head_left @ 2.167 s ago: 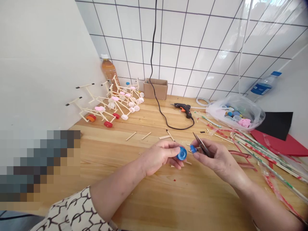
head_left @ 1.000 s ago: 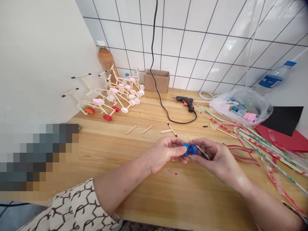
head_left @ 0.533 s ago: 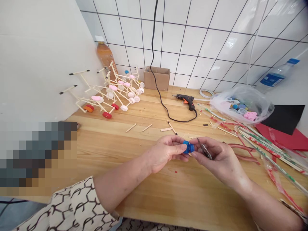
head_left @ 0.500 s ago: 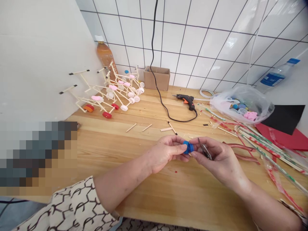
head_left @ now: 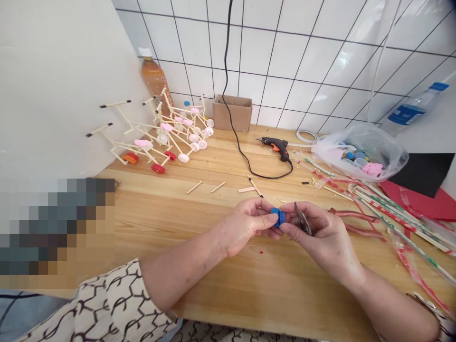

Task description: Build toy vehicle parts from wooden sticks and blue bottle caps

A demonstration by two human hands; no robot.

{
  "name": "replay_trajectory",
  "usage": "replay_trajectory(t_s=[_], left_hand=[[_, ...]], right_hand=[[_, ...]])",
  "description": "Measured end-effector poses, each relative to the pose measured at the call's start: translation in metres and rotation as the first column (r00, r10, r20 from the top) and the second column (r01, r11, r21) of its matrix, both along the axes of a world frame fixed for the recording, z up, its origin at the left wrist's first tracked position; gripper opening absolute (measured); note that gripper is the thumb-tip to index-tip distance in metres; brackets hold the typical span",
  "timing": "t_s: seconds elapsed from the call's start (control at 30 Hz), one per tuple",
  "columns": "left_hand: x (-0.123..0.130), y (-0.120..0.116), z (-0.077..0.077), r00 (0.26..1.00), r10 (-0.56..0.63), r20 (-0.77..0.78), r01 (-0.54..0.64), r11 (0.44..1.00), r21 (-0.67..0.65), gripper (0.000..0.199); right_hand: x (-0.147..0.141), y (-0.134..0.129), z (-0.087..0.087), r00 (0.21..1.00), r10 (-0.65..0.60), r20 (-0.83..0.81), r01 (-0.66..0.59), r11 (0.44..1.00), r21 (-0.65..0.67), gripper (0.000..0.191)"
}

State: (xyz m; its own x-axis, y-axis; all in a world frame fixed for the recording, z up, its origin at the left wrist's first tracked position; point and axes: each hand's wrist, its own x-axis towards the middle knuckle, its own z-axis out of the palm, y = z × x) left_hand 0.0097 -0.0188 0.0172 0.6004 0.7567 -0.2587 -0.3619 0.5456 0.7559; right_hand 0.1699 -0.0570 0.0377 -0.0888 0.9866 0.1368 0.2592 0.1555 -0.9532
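Two blue bottle caps (head_left: 278, 217), pressed together, sit between my hands over the wooden table. My left hand (head_left: 251, 221) pinches them from the left with thumb and fingers. My right hand (head_left: 317, 232) touches the caps' right side with its thumb and fingertips and also holds a small metal cutting tool (head_left: 303, 223) against its palm, blade tip pointing up. Beyond the hands lie short wooden sticks (head_left: 218, 187) and a black-tipped stick (head_left: 255, 187). Red-handled pliers (head_left: 359, 216) rest just right of my right hand.
Stick models (head_left: 167, 127) with cap wheels stand at the back left beside a tea bottle (head_left: 156, 78). A cardboard box (head_left: 232, 114), a glue gun (head_left: 276, 145), a plastic bag of caps (head_left: 359, 154) and wrapped stick bundles (head_left: 402, 218) occupy the back and right.
The blue caps have turned slightly between my fingers, and the metal tool has tilted a little. The view has shifted slightly.
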Motion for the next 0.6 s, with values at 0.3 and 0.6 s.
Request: replay_trajectory(t_s=[0.3, 0.6], left_hand=[[-0.004, 0.005, 0.003, 0.994, -0.037, -0.098, 0.046, 0.995, 0.092, 0.028], [-0.035, 0.019, 0.038, 0.539, 0.241, -0.807, 0.559, 0.614, 0.557, 0.012]], right_hand=[[0.001, 0.003, 0.002, 0.995, -0.036, -0.094, 0.027, 0.994, -0.103, 0.019], [0.014, 0.014, 0.004, 0.826, -0.198, -0.527, -0.062, 0.899, -0.434, 0.024]])
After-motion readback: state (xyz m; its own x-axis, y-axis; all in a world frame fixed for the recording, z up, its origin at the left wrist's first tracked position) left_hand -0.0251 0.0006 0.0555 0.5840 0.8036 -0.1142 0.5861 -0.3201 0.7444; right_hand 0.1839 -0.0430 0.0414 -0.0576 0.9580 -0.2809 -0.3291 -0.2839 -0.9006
